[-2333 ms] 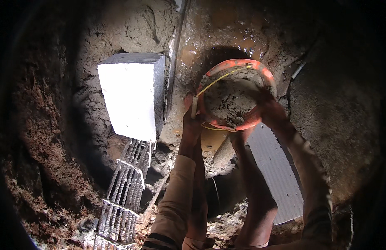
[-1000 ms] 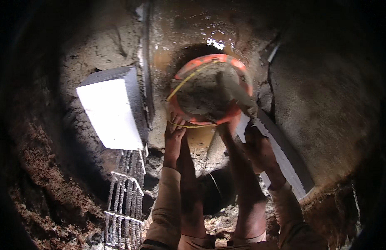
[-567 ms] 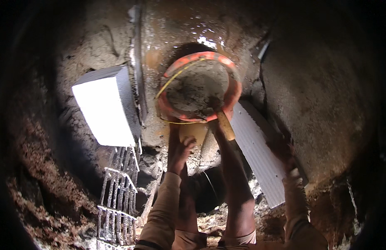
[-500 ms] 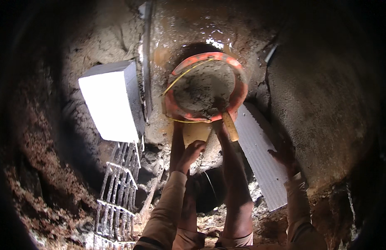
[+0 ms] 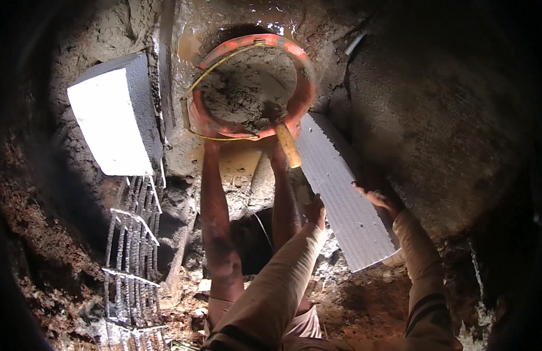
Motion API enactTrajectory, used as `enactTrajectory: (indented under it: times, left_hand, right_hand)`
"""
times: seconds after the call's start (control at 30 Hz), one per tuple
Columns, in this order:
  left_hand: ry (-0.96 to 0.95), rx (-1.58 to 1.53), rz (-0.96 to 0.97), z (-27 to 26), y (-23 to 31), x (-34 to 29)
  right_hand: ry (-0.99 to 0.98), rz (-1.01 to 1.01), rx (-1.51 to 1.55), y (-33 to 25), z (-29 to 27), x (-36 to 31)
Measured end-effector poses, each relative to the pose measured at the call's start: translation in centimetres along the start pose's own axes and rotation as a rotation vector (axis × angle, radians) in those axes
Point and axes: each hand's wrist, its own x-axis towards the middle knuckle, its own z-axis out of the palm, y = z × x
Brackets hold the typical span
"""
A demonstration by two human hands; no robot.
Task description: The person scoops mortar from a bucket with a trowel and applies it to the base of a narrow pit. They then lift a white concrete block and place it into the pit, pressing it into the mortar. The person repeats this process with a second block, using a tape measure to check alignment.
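A long grey block (image 5: 341,190) with a ribbed face leans lengthwise from the bucket's right side towards me. My left hand (image 5: 315,213) is closed at its left edge, the fingers partly hidden. Across from it, my right hand (image 5: 383,198) grips the right edge, with a digit reaching onto the ribbed face. Beyond the block's far end stands an orange bucket (image 5: 306,88) filled with wet grey mortar (image 5: 241,88). A trowel's wooden handle (image 5: 288,145) sticks out over the bucket's near rim, its blade sunk in the mortar.
Another block (image 5: 110,120), brightly lit, rests at the left above a rebar cage (image 5: 133,251). A narrow upright bar (image 5: 165,64) runs beside it. My bare legs (image 5: 215,205) stand close to the bucket. Muddy water (image 5: 236,158) lies around its base, and a rough wall (image 5: 434,134) rises at right.
My left hand has moved right, from in front of my legs to the block's left edge. My right hand has closed on the other edge. The block appears slightly turned, and the view has shifted.
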Motion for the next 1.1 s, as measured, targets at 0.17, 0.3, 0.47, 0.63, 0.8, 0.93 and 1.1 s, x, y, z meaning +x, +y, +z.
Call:
enactTrajectory:
  times: [0.17,0.3,0.47,0.63,0.8,0.93,1.1]
  left_hand:
    - [-0.144,-0.096,-0.176,0.8,-4.9,4.2]
    - [-0.144,-0.121,-0.169,-0.3,-9.5,6.9]
    - [-0.005,0.25,-0.036,-3.6,-0.6,1.0]
    - [-0.167,0.331,-0.222,-2.6,2.3,-2.5]
    - [-0.387,0.148,-0.103,-3.9,6.1,-7.1]
    - [-0.515,0.053,0.038,-5.4,9.8,-11.9]
    - [-0.625,0.006,0.472,-4.9,13.3,-14.5]
  right_hand:
    - [-0.173,0.344,0.264,-3.4,-2.1,-1.3]
    - [-0.227,0.487,0.447,-5.6,-2.3,0.7]
    - [-0.29,0.77,0.515,-7.7,-4.0,3.0]
    - [-0.109,0.439,0.165,-9.0,-7.7,-0.7]
    - [-0.211,0.469,0.031,-11.4,-14.2,-1.0]
    - [-0.1,1.051,0.694,-14.9,-22.3,-2.3]
    - [0.237,1.056,0.799,-15.3,-20.5,-1.5]
